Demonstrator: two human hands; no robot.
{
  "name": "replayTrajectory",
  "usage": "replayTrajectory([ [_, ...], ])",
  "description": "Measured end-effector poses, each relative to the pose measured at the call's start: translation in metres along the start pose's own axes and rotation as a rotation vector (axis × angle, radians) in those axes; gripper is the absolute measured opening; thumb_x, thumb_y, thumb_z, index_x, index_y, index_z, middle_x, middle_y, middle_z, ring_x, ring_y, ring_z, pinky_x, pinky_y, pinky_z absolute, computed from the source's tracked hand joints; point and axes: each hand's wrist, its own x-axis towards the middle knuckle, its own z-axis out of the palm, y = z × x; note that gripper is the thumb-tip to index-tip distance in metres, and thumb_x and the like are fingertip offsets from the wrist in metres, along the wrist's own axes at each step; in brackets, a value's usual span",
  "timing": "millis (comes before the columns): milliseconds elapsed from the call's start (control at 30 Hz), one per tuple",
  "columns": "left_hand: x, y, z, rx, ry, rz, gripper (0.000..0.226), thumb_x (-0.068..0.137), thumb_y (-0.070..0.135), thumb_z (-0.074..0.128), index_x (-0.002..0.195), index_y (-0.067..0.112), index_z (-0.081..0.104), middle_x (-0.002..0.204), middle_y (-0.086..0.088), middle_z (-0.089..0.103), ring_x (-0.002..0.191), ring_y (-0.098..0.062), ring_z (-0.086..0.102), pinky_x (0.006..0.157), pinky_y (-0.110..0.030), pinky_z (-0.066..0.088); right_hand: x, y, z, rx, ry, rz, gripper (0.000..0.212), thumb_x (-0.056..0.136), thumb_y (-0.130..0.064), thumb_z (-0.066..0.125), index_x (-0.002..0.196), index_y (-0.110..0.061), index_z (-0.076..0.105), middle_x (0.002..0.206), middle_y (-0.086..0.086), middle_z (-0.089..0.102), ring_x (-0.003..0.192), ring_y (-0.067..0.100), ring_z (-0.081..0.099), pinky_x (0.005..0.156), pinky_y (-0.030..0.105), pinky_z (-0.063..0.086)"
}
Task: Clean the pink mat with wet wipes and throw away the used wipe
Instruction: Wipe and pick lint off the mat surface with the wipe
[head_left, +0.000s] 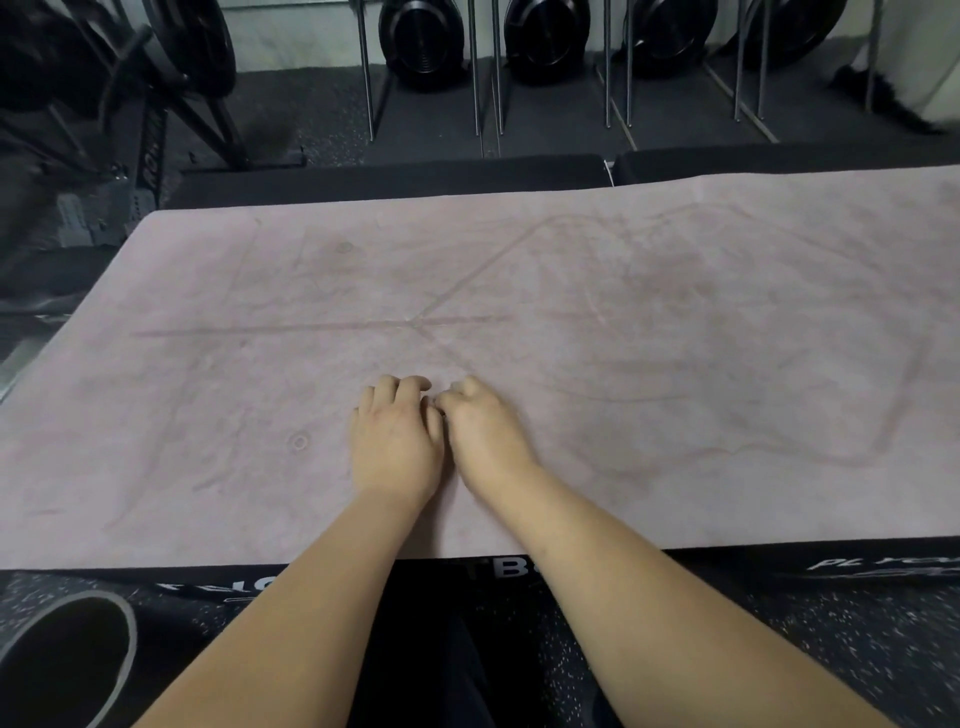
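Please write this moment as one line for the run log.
left hand: fingers curled, on pink mat | right hand: fingers curled, touching left hand | wipe: not seen | mat: stained

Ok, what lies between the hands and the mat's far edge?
Only bare pink mat, with faint lines and darker smudges, lies beyond the left hand and right hand; head view.

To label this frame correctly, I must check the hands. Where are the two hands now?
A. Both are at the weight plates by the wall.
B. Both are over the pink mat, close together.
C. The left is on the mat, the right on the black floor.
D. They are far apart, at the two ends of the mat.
B: the left hand and the right hand sit side by side over the pink mat, their curled fingers almost meeting.
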Motion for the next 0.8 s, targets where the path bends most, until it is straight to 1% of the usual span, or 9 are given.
replayTrajectory([
  [133, 0.002, -0.009, -0.002, -0.013, -0.016, 0.120, 0.028, 0.094, 0.027, 0.054, 0.117, 0.017, 0.068, 0.110, -0.007, 0.062, 0.100, -0.033, 0.056, 0.083, -0.047, 0.046, 0.001, 0.021, -0.004, -0.024, 0.006, -0.022, 0.011, 0.087, -0.030, 0.060, 0.096, -0.026, 0.064, 0.098, -0.007, 0.049, 0.090, 0.021, 0.057, 0.076, 0.038, 0.051],
  [233, 0.006, -0.009, 0.001, 0.006, -0.031, 0.163, 0.032, 0.094, 0.031, 0.050, 0.117, 0.018, 0.067, 0.111, -0.006, 0.060, 0.100, -0.033, 0.055, 0.083, -0.047, 0.047, 0.004, 0.047, -0.015, -0.123, 0.142, 0.024, 0.028, 0.074, -0.049, 0.061, 0.085, -0.023, 0.056, 0.089, -0.004, 0.055, 0.083, 0.018, 0.058, 0.074, 0.045, 0.050],
  [267, 0.007, -0.008, 0.003, 0.013, -0.038, 0.169, 0.033, 0.093, 0.032, 0.048, 0.116, 0.018, 0.067, 0.112, -0.006, 0.060, 0.101, -0.034, 0.055, 0.083, -0.047, 0.046, 0.005, 0.053, -0.017, -0.090, 0.141, 0.020, 0.028, 0.074, -0.048, 0.062, 0.085, -0.023, 0.059, 0.089, -0.005, 0.056, 0.084, 0.015, 0.057, 0.076, 0.041, 0.049],
  [333, 0.008, -0.007, 0.005, 0.026, -0.052, 0.164, 0.034, 0.092, 0.033, 0.047, 0.115, 0.019, 0.067, 0.114, -0.006, 0.059, 0.102, -0.034, 0.054, 0.085, -0.047, 0.046, 0.003, 0.060, -0.032, -0.076, 0.114, 0.043, 0.018, 0.079, -0.034, 0.068, 0.090, -0.020, 0.070, 0.093, -0.005, 0.058, 0.089, 0.018, 0.057, 0.076, 0.029, 0.047],
  [400, 0.009, -0.008, 0.006, 0.042, -0.066, 0.143, 0.033, 0.089, 0.033, 0.049, 0.114, 0.019, 0.066, 0.118, -0.006, 0.059, 0.106, -0.034, 0.053, 0.087, -0.047, 0.047, 0.005, 0.080, -0.045, -0.151, 0.166, 0.022, 0.016, 0.077, -0.015, 0.072, 0.092, -0.017, 0.077, 0.092, 0.003, 0.063, 0.088, 0.027, 0.060, 0.071, 0.028, 0.046],
  [467, 0.010, -0.010, 0.005, 0.070, -0.085, 0.127, 0.031, 0.088, 0.028, 0.057, 0.115, 0.018, 0.066, 0.123, -0.006, 0.059, 0.111, -0.034, 0.053, 0.090, -0.047, 0.047, 0.007, 0.098, -0.062, -0.168, 0.198, 0.120, 0.020, 0.075, -0.007, 0.071, 0.094, -0.014, 0.077, 0.090, 0.009, 0.064, 0.085, 0.031, 0.061, 0.068, 0.027, 0.044],
  [600, 0.014, -0.010, 0.004, 0.131, -0.097, 0.139, 0.028, 0.087, 0.025, 0.064, 0.114, 0.017, 0.068, 0.124, -0.005, 0.060, 0.112, -0.034, 0.053, 0.090, -0.047, 0.045, 0.010, 0.130, -0.081, -0.241, 0.282, 0.297, 0.023, 0.075, -0.001, 0.069, 0.093, -0.011, 0.077, 0.091, 0.013, 0.064, 0.087, 0.037, 0.060, 0.072, 0.035, 0.048],
  [700, 0.019, -0.004, 0.005, 0.177, -0.094, 0.119, 0.023, 0.090, 0.028, 0.061, 0.108, 0.016, 0.068, 0.113, -0.005, 0.062, 0.103, -0.033, 0.055, 0.083, -0.045, 0.045, 0.011, 0.117, -0.072, -0.258, 0.284, 0.309, 0.019, 0.076, -0.001, 0.065, 0.092, -0.006, 0.076, 0.093, 0.014, 0.063, 0.091, 0.037, 0.056, 0.077, 0.037, 0.047],
  [800, 0.022, 0.002, 0.005, 0.222, -0.079, 0.106, 0.019, 0.091, 0.029, 0.059, 0.100, 0.014, 0.067, 0.101, -0.006, 0.063, 0.093, -0.035, 0.056, 0.074, -0.043, 0.043, 0.007, 0.102, -0.056, -0.241, 0.318, 0.300, 0.011, 0.081, -0.012, 0.070, 0.091, -0.008, 0.073, 0.098, 0.011, 0.063, 0.093, 0.035, 0.054, 0.080, 0.037, 0.050],
])
